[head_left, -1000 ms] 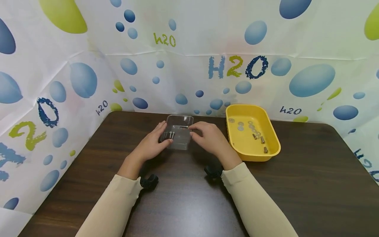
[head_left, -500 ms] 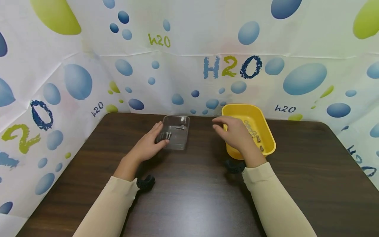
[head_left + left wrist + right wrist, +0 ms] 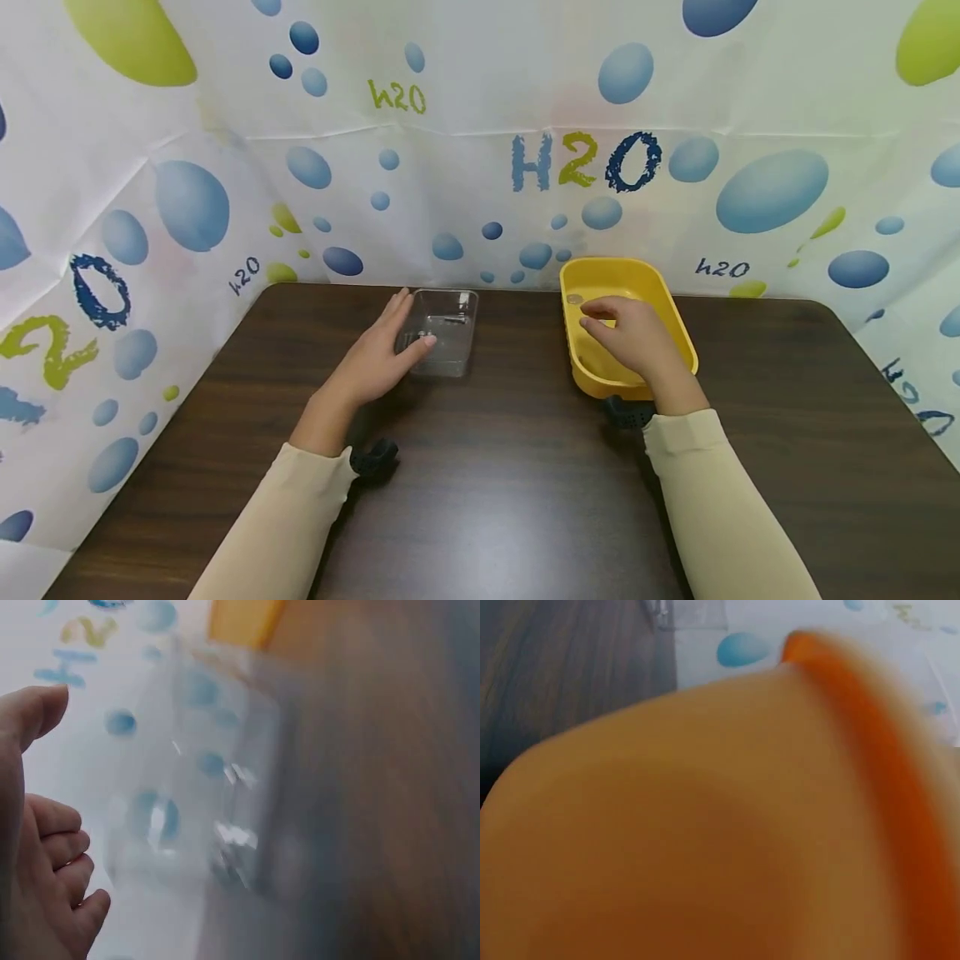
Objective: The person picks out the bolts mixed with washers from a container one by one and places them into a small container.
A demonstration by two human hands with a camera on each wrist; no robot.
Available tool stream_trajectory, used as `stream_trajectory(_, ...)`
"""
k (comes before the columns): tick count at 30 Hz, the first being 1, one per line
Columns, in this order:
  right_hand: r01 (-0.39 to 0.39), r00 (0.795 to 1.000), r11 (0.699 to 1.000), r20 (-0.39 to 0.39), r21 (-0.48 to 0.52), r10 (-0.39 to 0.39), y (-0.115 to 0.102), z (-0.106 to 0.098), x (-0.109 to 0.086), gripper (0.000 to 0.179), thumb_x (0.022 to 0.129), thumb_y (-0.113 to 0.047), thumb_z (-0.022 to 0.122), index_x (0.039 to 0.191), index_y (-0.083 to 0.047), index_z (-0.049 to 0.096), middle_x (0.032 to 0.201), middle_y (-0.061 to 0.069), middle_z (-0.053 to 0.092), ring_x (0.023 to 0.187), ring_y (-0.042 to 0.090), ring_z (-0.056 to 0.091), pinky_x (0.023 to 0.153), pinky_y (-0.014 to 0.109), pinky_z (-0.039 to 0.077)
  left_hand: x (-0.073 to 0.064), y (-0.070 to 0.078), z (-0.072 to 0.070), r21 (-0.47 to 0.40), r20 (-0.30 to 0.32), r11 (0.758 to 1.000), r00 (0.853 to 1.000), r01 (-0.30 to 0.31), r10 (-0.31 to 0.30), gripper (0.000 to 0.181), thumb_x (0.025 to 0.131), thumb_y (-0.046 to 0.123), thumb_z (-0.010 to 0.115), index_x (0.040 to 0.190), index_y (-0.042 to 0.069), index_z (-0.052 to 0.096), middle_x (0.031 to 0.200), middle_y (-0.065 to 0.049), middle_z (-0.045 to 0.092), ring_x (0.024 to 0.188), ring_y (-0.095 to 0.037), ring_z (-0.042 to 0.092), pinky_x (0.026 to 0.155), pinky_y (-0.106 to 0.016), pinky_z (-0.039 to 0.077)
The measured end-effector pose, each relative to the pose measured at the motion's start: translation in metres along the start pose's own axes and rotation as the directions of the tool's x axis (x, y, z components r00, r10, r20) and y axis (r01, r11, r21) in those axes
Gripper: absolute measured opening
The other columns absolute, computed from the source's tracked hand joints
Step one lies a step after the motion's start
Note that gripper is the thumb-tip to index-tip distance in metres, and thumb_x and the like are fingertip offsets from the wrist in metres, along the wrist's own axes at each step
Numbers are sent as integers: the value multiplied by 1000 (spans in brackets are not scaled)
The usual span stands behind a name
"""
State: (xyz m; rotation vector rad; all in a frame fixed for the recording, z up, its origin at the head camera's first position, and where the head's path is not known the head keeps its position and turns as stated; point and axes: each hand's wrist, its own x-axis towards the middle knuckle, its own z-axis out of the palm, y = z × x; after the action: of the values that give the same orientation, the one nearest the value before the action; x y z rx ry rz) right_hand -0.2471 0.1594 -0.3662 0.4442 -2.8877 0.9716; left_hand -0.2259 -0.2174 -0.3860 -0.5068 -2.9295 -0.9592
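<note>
A clear plastic box (image 3: 459,354) stands near the back of the table, with a metal screw (image 3: 454,318) lying inside and other small metal pieces partly hidden. My left hand (image 3: 375,358) is at the box's left side, fingers extended and thumb over its near part. In the left wrist view the box (image 3: 172,855) is blurred beside the left hand (image 3: 56,847). Over the yellow tray (image 3: 684,350) is my right hand (image 3: 637,337), its fingers loosely bent and nothing visible in them. A washer (image 3: 574,298) shows in the tray; the hand hides most other contents. The tray's wall (image 3: 667,817) fills the right wrist view.
Both containers stand on a dark wooden table (image 3: 487,467), the box left of the tray. Behind the table hangs a white sheet (image 3: 465,183) with blue and green dots. Black wrist mounts (image 3: 373,458) sit below the hands.
My right hand has left the clear box and moved right, over the yellow tray. The screw it held now lies in the box. My left hand stays by the box, its thumb slightly raised.
</note>
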Motion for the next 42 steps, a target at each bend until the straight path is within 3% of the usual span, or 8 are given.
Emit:
stream_trajectory(7,20,999,999,41,-40,-19,10,7,7,34,96,-26,64,122,-4,68,118,13,70,114,33,61,101,50,47,10,57,4,-37,-60,986,985,-165,163,84,96,59,50,160,21,11,167,4,6,153,-17,6,121,-52,16)
stream_trajectory(15,-41,995,998,85,-48,45,13,15,11,34,95,-28,66,121,-5,70,115,12,71,109,31,63,99,48,49,26,99,30,-43,-26,971,972,-236,235,76,96,53,53,157,17,26,164,1,22,152,-16,16,120,-48,22)
stream_trajectory(19,-75,992,996,99,-38,78,13,17,11,35,94,-27,67,121,-5,69,115,12,71,106,30,65,97,47,51,34,114,48,-44,11,970,970,-240,241,74,96,50,56,156,15,30,163,1,26,151,-18,21,120,-46,25)
stream_trajectory(32,-109,987,993,112,-43,113,15,15,9,33,94,-26,68,119,-6,70,111,10,71,98,27,64,93,45,53,57,133,99,-85,118,976,970,-203,212,81,96,50,57,159,18,18,166,0,16,151,-18,20,119,-45,28)
stream_trajectory(42,-132,980,990,141,-52,138,20,14,7,34,91,-32,70,113,-7,74,102,7,72,87,23,62,82,37,53,59,132,114,-60,186,977,960,-204,211,82,96,53,54,159,16,17,167,1,10,152,-18,17,119,-45,28)
